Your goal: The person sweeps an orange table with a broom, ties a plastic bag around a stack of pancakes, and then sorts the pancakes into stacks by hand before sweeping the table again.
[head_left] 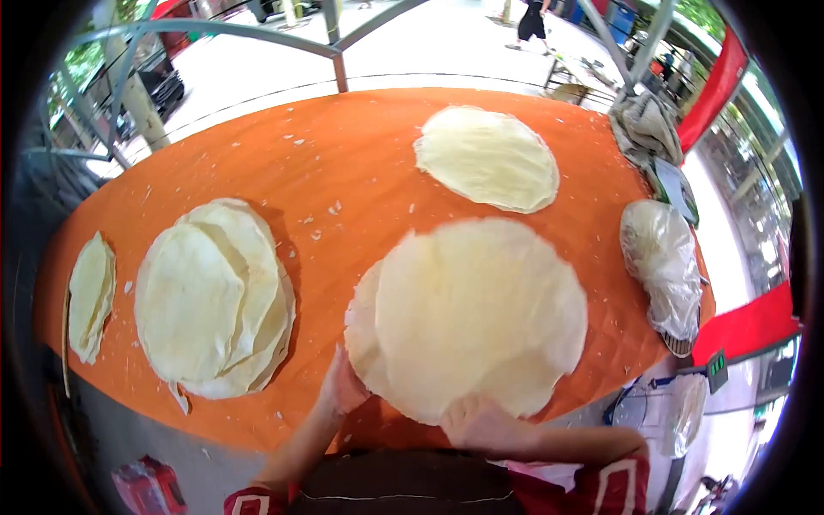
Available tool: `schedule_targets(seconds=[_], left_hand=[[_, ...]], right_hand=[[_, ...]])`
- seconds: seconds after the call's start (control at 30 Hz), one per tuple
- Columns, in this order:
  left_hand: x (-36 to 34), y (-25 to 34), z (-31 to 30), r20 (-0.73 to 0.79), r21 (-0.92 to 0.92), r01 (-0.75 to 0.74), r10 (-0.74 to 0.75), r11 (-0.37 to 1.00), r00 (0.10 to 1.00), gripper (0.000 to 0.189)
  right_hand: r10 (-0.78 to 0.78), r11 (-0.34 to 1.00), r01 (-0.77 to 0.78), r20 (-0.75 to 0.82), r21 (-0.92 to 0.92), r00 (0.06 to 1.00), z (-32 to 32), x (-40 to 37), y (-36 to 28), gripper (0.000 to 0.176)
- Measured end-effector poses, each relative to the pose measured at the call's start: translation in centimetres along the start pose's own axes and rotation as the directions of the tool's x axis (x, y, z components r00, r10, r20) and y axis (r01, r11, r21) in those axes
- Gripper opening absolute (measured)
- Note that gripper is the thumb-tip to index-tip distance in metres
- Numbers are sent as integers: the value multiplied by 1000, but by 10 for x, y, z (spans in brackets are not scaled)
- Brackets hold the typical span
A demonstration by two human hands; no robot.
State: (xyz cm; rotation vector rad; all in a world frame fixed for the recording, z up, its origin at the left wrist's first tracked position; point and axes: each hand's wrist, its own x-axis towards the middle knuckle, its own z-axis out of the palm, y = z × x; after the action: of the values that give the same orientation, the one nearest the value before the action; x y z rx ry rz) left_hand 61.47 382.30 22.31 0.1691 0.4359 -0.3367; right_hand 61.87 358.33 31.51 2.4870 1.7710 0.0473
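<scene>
A large, thin, round flatbread [481, 309] lies in front of me, its outline slightly blurred. Under its left side another flatbread [364, 330] sticks out. My right hand [474, 421] is closed on the near edge of the large flatbread, fingers curled over it. At the lower left edge of these sheets is my left hand [345, 384], touching the rim; its fingers are mostly hidden by the bread. To the left rests a stack of flatbreads [190, 300], overlapping unevenly. Farther back, more round flatbread [487, 159] lies flat.
An orange-covered table [343, 172] carries scattered crumbs. At its far left lies a folded flatbread [92, 296] beside a thin stick [66, 343]. A clear plastic bag [659, 262] and a grey cloth [645, 129] line the right edge. A person [534, 24] walks beyond the metal frame.
</scene>
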Motion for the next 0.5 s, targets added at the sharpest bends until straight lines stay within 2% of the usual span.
schedule_targets(seconds=[0.03, 0.1, 0.13, 0.2, 0.23, 0.27, 0.3, 0.33, 0.37, 0.4, 0.43, 0.47, 0.5], left_hand=[[5, -2, -5, -52, 188, -20, 30, 982, 998, 44], [27, -4, -25, -144, 539, -31, 128, 842, 981, 41], [32, -7, -28, -125, 776, -32, 202, 630, 971, 36], [38, -10, 5, 46, 831, -223, 337, 509, 940, 30], [36, -1, 32, 116, 871, -263, 347, 414, 931, 28], [41, 10, 49, 106, 870, -248, 328, 426, 939, 26], [23, 33, 90, 55, 918, -154, 268, 365, 962, 25], [11, 55, 106, 115, 863, -234, 277, 448, 954, 29], [-4, 79, 117, 177, 793, -309, 287, 524, 941, 33], [-29, 105, 134, 242, 749, -420, 378, 513, 894, 42], [-63, 132, 150, 197, 754, -405, 409, 518, 891, 47], [-89, 160, 152, 205, 738, -453, 473, 500, 857, 50], [-113, 185, 147, 152, 771, -454, 563, 446, 812, 52]], right_hand=[[-27, 991, 29, -14, 130, 1000, 31, -7, -15, 16], [148, 899, -197, 152, 392, 977, 48, -17, -22, 22], [197, 819, -296, 243, 492, 950, 52, -15, -14, 25], [260, 844, -253, 52, 474, 964, 23, -9, 12, 32], [342, 857, -296, -34, 423, 939, 14, -9, 24, 31], [427, 856, -356, -123, 375, 896, 7, -10, 34, 31], [560, 767, -484, -73, 421, 825, -2, -9, 43, 29], [683, 654, -605, -11, 455, 730, -9, -9, 49, 28], [698, 664, -614, -60, 425, 713, -13, -11, 54, 25], [711, 672, -625, -109, 398, 695, -14, -13, 58, 22], [721, 676, -635, -158, 372, 675, -14, -11, 62, 19], [722, 666, -630, -135, 399, 678, -15, -5, 67, 18], [725, 651, -626, -109, 429, 680, -14, 3, 70, 17]])
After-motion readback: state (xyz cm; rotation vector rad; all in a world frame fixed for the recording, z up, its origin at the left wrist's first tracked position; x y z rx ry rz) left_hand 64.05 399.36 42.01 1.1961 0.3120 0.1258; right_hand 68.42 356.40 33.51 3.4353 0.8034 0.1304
